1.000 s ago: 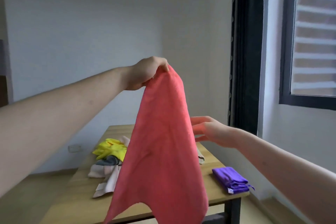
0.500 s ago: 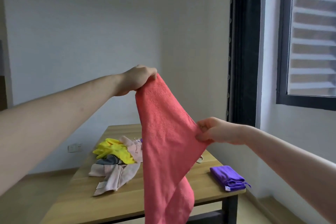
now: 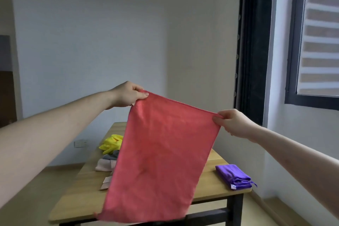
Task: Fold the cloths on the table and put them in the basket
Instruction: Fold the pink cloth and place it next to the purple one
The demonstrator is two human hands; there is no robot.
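Both hands, left hand (image 3: 128,95) and right hand (image 3: 233,122), pinch the red cloth's (image 3: 157,156) top corners above the worktop (image 3: 211,189), spread ready; folding probably needs corners brought together.

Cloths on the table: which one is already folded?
The purple cloth, near the table's right edge, lies as a neat folded stack; the yellow cloth and others sit crumpled.

1. Plain pale grey-white walls (image 3: 91,33) meet in a far corner.
2. A black-framed window (image 3: 311,42) on the right shows horizontal slats; a dark curtain (image 3: 251,42) hangs just left.
3. Light wooden table with black legs (image 3: 77,198) stands on a tan floor (image 3: 27,198).
4. White wall socket (image 3: 80,143) sits low on the far wall.
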